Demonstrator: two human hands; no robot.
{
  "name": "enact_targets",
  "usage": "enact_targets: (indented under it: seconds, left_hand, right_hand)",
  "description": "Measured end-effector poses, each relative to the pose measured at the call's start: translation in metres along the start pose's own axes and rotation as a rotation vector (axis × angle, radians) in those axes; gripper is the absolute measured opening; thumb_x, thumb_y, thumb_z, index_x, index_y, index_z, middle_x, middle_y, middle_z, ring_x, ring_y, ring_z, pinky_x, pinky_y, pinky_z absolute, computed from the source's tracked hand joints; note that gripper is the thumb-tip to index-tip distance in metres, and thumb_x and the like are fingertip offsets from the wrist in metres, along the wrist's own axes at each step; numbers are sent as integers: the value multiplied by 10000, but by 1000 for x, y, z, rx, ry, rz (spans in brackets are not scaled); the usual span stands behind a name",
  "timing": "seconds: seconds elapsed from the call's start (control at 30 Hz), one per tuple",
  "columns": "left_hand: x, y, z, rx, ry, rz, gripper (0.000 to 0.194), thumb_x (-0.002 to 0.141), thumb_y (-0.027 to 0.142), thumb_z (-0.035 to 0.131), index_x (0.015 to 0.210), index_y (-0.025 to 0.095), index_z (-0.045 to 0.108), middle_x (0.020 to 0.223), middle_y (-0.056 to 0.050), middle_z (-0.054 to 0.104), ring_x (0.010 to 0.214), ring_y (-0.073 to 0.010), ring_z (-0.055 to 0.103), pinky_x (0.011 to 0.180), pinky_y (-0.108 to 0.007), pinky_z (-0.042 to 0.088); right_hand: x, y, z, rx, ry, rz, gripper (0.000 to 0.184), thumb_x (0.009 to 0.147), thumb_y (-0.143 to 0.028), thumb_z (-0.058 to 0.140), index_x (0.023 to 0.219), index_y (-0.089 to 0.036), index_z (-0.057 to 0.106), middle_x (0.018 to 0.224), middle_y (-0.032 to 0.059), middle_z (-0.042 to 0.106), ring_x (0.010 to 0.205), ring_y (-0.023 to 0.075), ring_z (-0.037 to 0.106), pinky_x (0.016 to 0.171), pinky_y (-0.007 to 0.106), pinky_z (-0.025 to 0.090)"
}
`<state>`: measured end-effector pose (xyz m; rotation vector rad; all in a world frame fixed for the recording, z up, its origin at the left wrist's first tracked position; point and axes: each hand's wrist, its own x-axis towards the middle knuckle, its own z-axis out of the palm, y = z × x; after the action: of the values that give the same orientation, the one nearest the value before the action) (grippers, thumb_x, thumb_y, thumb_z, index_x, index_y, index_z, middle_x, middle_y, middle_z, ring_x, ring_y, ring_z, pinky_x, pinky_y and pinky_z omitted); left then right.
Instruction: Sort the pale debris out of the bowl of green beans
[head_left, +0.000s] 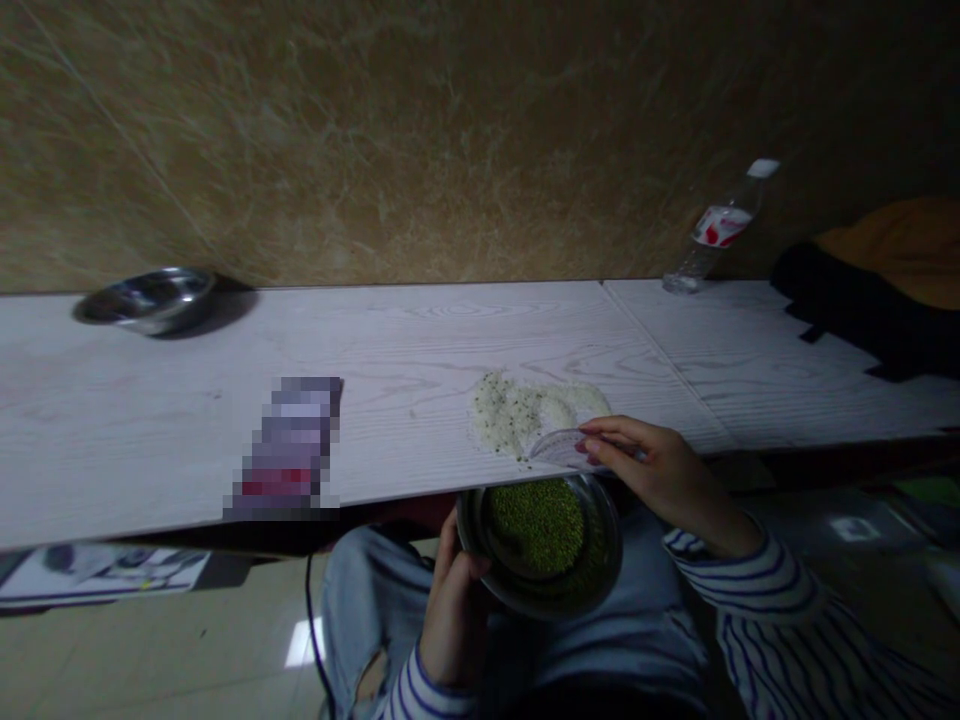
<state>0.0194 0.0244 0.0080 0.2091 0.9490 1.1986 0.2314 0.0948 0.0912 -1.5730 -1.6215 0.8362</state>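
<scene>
My left hand [459, 600] grips the left rim of a metal bowl [551, 600] at the counter's front edge, above my lap. Green beans [538, 525], small like mung beans, fill its bottom. Between the fingers and thumb of my right hand [660, 470] is a clear, curved plastic protractor [556, 448]. Its far edge rests by the near side of a pile of white rice [517, 410] on the counter. Dark specks, apparently beans, are mixed through the rice, mostly in its left part. A few lie by the counter edge.
A second metal bowl [154, 300] stands at the back left of the white counter [405, 340]. Nearer lies a blurred-out flat object [289, 450]. A plastic bottle [716, 230] stands by the wall, with a dark and orange cloth item [885, 270] at right.
</scene>
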Motion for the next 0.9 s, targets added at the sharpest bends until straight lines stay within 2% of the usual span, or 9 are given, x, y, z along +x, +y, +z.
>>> enact_targets:
  seconds: [0.1, 0.33, 0.63, 0.9]
  left_hand:
    - [-1, 0, 0, 24, 19, -10, 602, 655, 228, 640, 1255, 258, 605, 1123, -65, 714, 1011, -297, 636, 738, -366, 508]
    - [1, 0, -3, -4, 11, 6, 601, 648, 215, 645, 1247, 252, 614, 1180, -66, 706, 1155, -325, 592, 912, -431, 475]
    - [0, 0, -1, -28, -17, 8, 613, 654, 210, 644, 1265, 250, 604, 1206, -71, 696, 1172, -325, 590, 911, -421, 477]
    - [0, 1, 0, -5, 13, 7, 606, 637, 242, 679, 1240, 270, 624, 1178, -61, 706, 1152, -321, 598, 904, -416, 480]
  right_hand:
    - [2, 1, 2, 6, -2, -14, 221, 839, -327, 628, 984, -197, 732, 901, 68, 794, 797, 214, 759, 704, 314, 620]
    - [2, -2, 0, -9, 12, -4, 220, 825, -329, 641, 965, -193, 740, 865, 67, 793, 750, 212, 757, 682, 313, 622]
    - [0, -1, 3, 25, 7, 3, 207, 818, -322, 650, 960, -199, 736, 888, 64, 795, 767, 207, 760, 695, 308, 629]
    - [2, 1, 4, 14, -17, -35, 213, 829, -331, 643, 970, -200, 734, 875, 63, 794, 774, 204, 756, 697, 317, 628]
